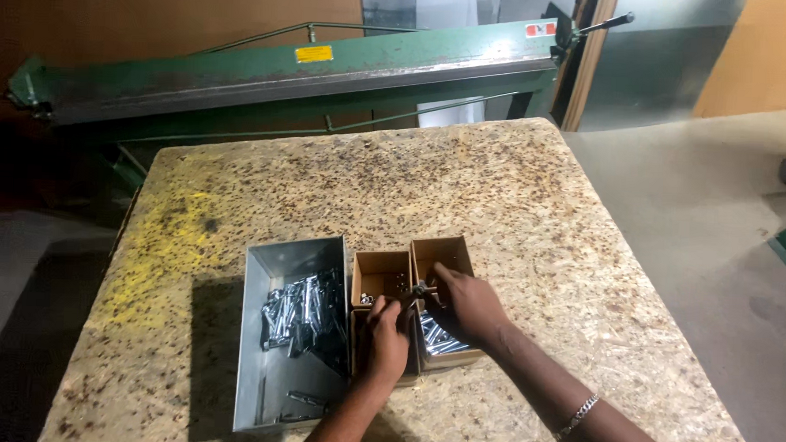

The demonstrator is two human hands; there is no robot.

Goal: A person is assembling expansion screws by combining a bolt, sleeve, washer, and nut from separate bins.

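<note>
- Both hands meet over the small cardboard boxes point(408, 275) on the chipboard table point(535, 209); the step in hand looks like fitting two small parts together.
- The left hand point(386, 336) is closed around one end of a small metal fastener point(418, 289), probably a bolt with a nut (too small to be sure).
- The right hand point(464, 304) pinches its other end with the fingertips, above the box.
- Loose silver bolts point(305, 314) lie in the metal tray point(257, 392) just left of the boxes.
- A steady twist, then a drop into a box, seems called for.
</note>
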